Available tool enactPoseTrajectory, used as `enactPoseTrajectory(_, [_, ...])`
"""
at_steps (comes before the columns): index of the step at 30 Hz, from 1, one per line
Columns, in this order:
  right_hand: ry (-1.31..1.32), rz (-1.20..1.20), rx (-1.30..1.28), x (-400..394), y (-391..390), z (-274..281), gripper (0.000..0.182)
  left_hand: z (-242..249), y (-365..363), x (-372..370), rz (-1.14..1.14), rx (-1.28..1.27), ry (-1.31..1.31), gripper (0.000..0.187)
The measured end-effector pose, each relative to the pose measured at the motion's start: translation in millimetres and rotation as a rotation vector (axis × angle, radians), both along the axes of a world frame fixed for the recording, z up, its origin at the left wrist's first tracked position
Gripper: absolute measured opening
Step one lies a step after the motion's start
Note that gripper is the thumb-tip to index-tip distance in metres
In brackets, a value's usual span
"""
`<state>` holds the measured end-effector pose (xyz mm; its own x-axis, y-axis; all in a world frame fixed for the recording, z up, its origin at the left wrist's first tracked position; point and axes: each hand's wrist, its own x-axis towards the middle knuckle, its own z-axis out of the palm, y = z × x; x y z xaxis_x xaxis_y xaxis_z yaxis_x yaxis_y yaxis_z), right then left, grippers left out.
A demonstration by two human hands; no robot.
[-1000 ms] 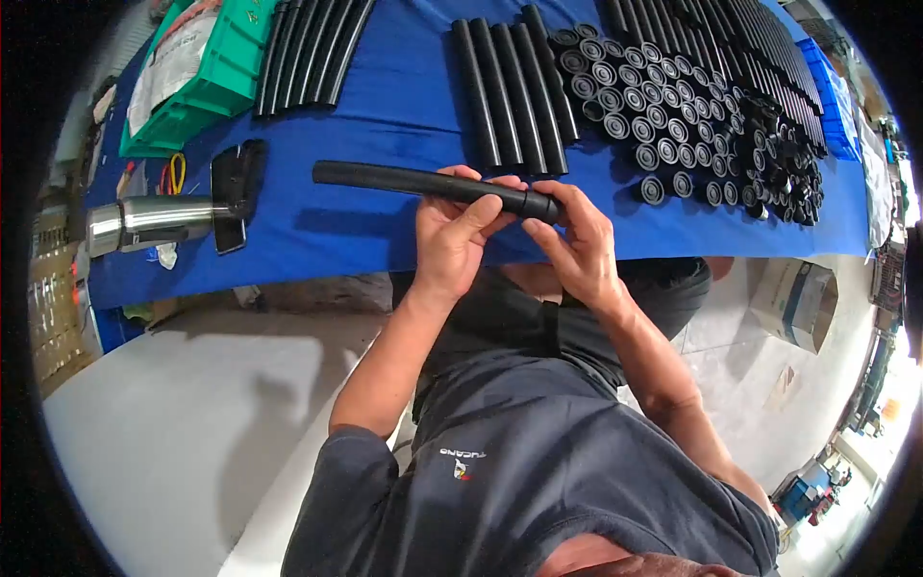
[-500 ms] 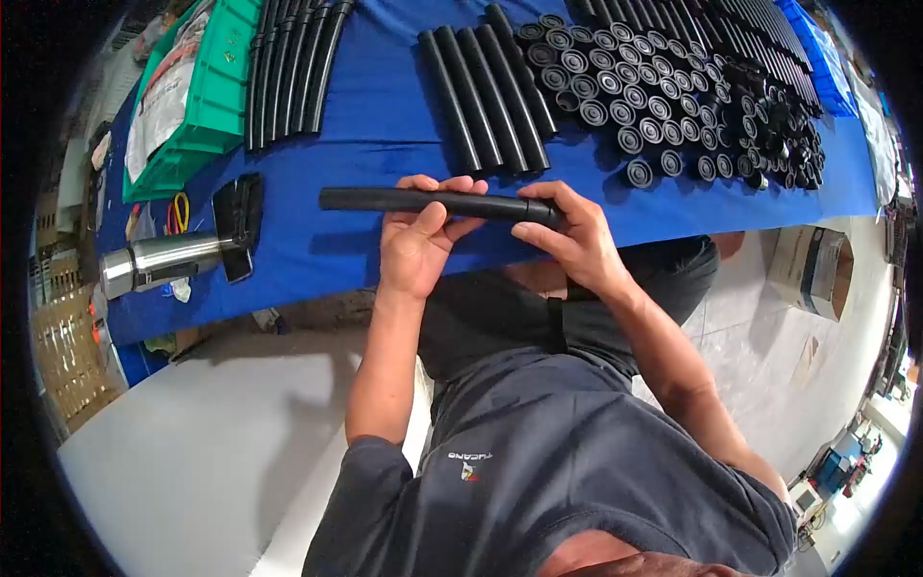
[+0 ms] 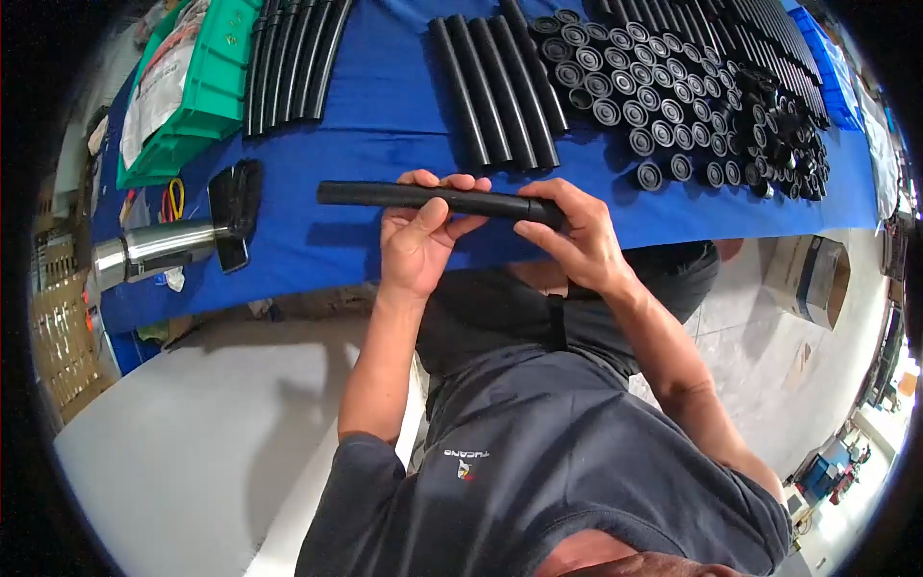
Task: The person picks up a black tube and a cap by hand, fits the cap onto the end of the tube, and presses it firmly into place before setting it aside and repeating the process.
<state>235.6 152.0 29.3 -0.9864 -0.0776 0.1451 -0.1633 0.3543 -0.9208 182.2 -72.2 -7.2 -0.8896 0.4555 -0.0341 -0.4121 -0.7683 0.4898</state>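
Note:
A black tube lies level between my hands, just above the front part of the blue cloth. My left hand is wrapped round its middle, thumb on the near side and fingertips over the far side. At the tube's right end is a black end cap, which my right hand grips between thumb and fingers. Part of the cap is hidden behind those fingers. Beyond my hands lie several loose black tubes side by side, and right of them stand many round black caps.
A green crate with a bag in it stands at the left, beside more black tubes. In front are a steel flask and a dark phone-like object. A blue crate is far right; a cardboard box sits on the floor.
The view has shifted slightly, so the table's things appear a little displaced. Both hands keep their grip on the tube and cap, with hardly any movement.

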Motion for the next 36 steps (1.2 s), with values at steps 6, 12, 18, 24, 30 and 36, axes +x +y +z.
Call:
enactPoseTrajectory(6, [0.070, -0.019, 0.040, 1, -4, -2, 0.036, -3, -1, 0, 0.005, -0.039, 0.045, 0.025])
enactPoseTrajectory(12, [0.156, -0.052, 0.076, 4, -7, -9, 0.035, -4, -2, -1, -0.005, -0.045, 0.058, 0.025])
enactPoseTrajectory(18, [0.177, -0.037, 0.085, 4, -5, -8, 0.042, -5, -3, -2, -0.021, -0.015, 0.048, 0.025])
enactPoseTrajectory(24, [-0.241, -0.021, -0.548, 7, 6, -3, 0.061, 3, -3, 1, 0.004, 0.012, -0.027, 0.025])
enactPoseTrajectory(30, [-0.332, 0.079, -0.316, 1, 10, 6, 0.045, -3, -4, -1, -0.056, -0.006, 0.037, 0.025])
enactPoseTrajectory(36, [-0.176, -0.010, -0.263, 0, -5, 5, 0.033, -3, -3, 0, 0.025, -0.025, -0.030, 0.026])
